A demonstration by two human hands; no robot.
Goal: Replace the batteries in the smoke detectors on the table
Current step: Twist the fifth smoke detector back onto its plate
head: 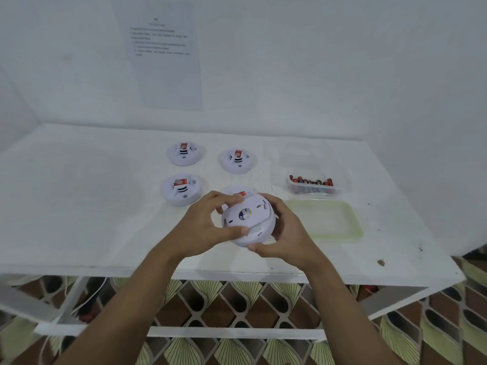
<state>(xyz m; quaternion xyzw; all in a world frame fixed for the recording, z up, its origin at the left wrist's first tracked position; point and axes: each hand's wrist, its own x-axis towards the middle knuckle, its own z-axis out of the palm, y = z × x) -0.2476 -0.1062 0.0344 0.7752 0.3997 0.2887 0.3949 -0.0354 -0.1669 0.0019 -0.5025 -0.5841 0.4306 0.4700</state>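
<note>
Left hand [208,223], right hand [288,234] around detector [249,222]

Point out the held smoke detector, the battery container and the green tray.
held smoke detector [245,216], head view, its underside
battery container [315,191], head view, its clear front wall
green tray [328,219], head view, its bare floor

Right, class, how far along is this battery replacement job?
Done: nothing visible; the green tray holds nothing. In hand: left grip and right grip hold one smoke detector, back showing. Left: opening it, then the other detectors on the table; battery tub waits.
</note>
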